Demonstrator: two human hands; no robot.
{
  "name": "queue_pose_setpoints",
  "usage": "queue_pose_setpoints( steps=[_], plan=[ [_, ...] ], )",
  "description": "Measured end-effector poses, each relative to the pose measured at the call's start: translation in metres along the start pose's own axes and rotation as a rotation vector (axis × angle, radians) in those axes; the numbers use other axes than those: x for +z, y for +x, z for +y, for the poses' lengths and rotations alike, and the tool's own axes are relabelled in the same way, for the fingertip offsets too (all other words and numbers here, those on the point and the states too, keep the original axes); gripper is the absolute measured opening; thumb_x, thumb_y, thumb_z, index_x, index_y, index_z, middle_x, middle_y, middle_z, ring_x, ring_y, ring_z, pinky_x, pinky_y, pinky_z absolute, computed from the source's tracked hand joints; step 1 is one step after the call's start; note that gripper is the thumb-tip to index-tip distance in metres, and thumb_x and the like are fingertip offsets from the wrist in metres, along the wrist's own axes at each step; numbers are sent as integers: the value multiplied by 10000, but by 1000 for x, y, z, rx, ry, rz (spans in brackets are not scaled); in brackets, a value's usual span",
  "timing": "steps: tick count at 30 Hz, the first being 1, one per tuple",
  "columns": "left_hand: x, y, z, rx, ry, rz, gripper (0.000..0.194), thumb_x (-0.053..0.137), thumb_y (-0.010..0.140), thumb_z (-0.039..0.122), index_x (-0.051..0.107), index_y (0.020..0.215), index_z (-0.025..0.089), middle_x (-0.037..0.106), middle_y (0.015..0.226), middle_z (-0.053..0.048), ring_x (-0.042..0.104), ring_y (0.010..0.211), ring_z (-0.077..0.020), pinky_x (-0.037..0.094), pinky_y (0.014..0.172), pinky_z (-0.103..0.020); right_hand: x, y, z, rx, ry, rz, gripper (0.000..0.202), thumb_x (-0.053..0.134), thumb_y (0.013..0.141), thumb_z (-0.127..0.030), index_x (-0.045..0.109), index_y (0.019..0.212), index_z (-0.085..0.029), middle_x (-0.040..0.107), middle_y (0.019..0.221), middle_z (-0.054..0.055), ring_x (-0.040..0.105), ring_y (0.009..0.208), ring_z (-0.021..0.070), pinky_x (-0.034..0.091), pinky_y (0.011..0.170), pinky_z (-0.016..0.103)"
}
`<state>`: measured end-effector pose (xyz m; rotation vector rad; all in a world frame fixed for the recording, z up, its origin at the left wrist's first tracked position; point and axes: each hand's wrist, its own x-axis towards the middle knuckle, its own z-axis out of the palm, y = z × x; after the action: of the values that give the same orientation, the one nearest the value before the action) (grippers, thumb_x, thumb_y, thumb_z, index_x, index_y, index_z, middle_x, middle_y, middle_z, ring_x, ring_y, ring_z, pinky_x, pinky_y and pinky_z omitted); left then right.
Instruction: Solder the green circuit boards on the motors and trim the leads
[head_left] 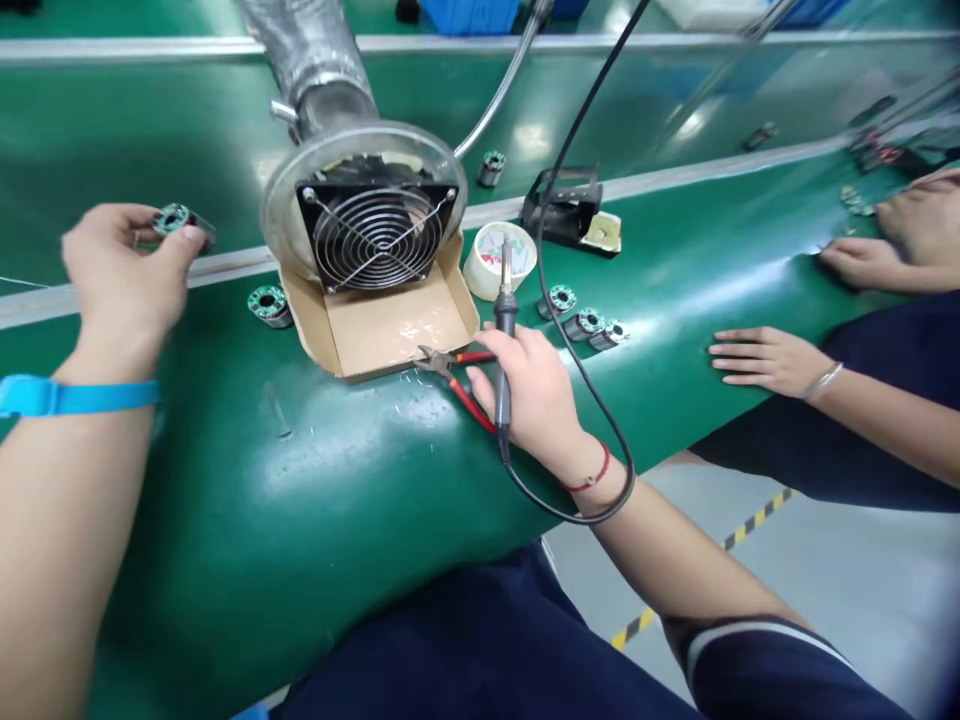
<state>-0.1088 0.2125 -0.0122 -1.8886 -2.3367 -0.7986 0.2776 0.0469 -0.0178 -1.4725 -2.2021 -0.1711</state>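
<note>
Between the thumb and fingers of my left hand (135, 270) is a motor stator (180, 222) with a green circuit board on its end, held up at the far left. My right hand (534, 390) grips a soldering iron (505, 330), its tip pointing up and away from me. Red-handled cutting pliers (459, 378) lie beside and partly under that hand, jaws at the front edge of a cardboard tray (375, 335). Another stator (270, 306) stands left of the tray. Several more stators (585, 322) sit in a row right of my right hand.
A fan (382, 245) with a wire guard and duct stands in the tray. Right of it are a round white tub (484, 265) and a black soldering iron stand (570, 215). The iron's cable (592, 400) loops over my wrist. Co-workers' hands (772, 360) rest at the right.
</note>
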Motion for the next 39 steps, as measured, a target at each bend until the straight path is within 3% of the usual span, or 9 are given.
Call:
queue_pose_setpoints(
  steps=[2,8,13,17,20,24,31,35,39],
  plan=[
    [2,16,1,-165,-145,-45,431,728,860,444,682,1135,116,540,915,39,498,871,-102,477,866,-288,3,14,13,34,-34,-54,325,519,986,-227,616,1290,-169,704,1181,157,619,946,290,526,820,416],
    [-4,27,-10,-249,-210,-87,419,727,803,460,679,1030,111,462,820,16,488,945,-174,414,1025,-426,6,47,38,34,-79,-126,375,485,963,-162,653,1298,-159,724,1068,155,610,962,316,498,838,427],
    [-15,27,-17,-292,-231,-89,624,805,755,396,562,1235,81,611,1162,-70,521,1202,-300,368,1137,-553,6,45,41,3,-82,-63,386,490,958,-168,647,1308,-134,732,1113,170,617,938,316,518,832,431],
    [-31,-1,-9,-208,-294,-118,692,731,832,343,461,1415,86,611,1378,-124,562,1202,-277,407,1149,-528,10,46,50,-29,-70,-33,355,521,929,-165,677,1246,-120,745,1053,172,625,865,314,525,755,422],
    [-36,-35,-2,-74,-401,-333,602,659,837,267,528,1408,127,692,1330,-103,636,911,-181,554,930,-403,9,46,53,-76,-32,8,319,510,964,-190,689,1223,-143,755,1002,140,642,875,298,543,789,414],
    [-29,-68,8,46,-453,-537,758,701,764,296,530,1488,152,663,1434,-141,631,780,-162,585,833,-387,2,34,45,-138,5,65,295,500,1009,-220,701,1218,-167,767,976,117,657,847,268,548,782,393],
    [-17,-74,26,50,-406,-464,542,719,796,356,677,1288,131,704,1193,-134,678,979,-288,540,982,-476,-12,0,24,38,157,81,332,560,1049,-322,689,1320,-180,828,1075,103,775,832,233,587,728,345],
    [-38,-98,29,16,-514,-376,590,669,841,396,616,1370,139,690,1232,-134,681,988,-268,561,918,-428,-19,-12,17,279,329,95,401,581,1034,-427,652,1375,-226,793,1242,113,780,1085,280,630,900,419],
    [-69,-142,43,18,-668,-446,603,767,815,459,654,1347,201,710,1173,-107,688,989,-263,556,838,-379,-22,-19,-2,388,520,264,279,767,910,-368,715,1161,-259,782,1039,51,762,839,219,640,751,376]
  ],
)
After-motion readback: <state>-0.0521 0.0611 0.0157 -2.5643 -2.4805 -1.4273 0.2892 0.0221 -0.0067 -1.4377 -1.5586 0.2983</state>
